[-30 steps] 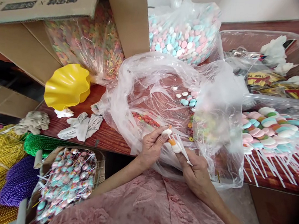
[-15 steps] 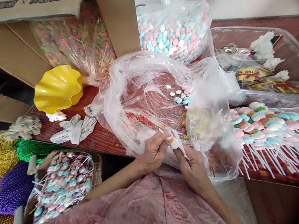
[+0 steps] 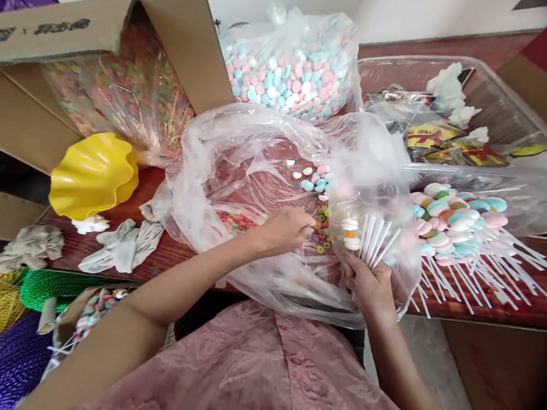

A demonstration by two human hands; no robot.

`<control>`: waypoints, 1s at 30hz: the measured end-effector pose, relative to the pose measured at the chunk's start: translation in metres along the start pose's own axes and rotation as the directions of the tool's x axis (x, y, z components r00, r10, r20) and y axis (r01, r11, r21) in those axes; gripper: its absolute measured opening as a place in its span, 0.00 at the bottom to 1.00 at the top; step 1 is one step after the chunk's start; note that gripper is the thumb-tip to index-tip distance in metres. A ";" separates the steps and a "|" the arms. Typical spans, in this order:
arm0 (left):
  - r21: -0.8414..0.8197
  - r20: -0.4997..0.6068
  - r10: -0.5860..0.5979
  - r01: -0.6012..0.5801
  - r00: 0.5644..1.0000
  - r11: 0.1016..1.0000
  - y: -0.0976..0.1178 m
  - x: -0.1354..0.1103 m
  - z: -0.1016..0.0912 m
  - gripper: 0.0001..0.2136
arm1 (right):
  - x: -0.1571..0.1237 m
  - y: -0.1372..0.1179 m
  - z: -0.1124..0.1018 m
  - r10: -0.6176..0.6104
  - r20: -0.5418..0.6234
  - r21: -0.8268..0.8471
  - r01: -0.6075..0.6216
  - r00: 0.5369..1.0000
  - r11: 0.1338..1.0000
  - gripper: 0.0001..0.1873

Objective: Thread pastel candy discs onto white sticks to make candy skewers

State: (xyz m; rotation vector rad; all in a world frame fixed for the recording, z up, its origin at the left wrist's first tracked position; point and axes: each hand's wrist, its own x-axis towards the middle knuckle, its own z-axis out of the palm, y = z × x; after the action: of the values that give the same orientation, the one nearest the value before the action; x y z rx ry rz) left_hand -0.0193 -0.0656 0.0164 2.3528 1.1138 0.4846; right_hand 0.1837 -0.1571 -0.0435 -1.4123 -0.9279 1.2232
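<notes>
Right fingers grip white sticks, one bearing two white candies; left fingers curled, grip unclear.

White sticks fan upward in my right hand; candy stack upright beside them, orange middle between white ends.

On the table before you lies an open bag, a candy bag behind it; left of it sits a bowl, right, stick candies before a tub.
</notes>
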 end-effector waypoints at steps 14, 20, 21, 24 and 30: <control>0.147 0.175 0.130 -0.156 0.976 0.977 -0.025 0.041 0.025 0.10 | -0.015 0.004 -0.002 -0.241 0.031 -0.242 0.241 0.970 0.940 0.19; 0.163 0.258 0.034 -0.078 0.966 0.984 -0.013 0.051 0.025 0.11 | -0.017 0.007 0.004 -0.248 0.039 -0.286 0.249 0.968 0.925 0.17; 0.087 0.245 0.000 -0.021 0.969 0.996 -0.012 0.051 0.019 0.11 | -0.019 0.006 0.003 -0.244 0.040 -0.275 0.246 0.969 0.929 0.17; -0.313 0.206 -0.186 0.244 0.961 0.918 -0.011 0.038 -0.003 0.09 | -0.024 -0.001 0.000 -0.240 0.076 -0.268 0.252 0.968 0.930 0.17; -0.912 0.185 -0.429 0.317 0.884 0.259 0.001 -0.026 -0.032 0.13 | -0.032 -0.019 0.011 -0.254 0.275 -0.388 0.349 0.927 0.853 0.15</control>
State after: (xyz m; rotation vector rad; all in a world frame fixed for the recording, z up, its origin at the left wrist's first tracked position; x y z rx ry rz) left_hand -0.0503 -0.0781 0.0405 0.9815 0.9778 0.7917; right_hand 0.1677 -0.1814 -0.0184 -1.4108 -1.5895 0.9733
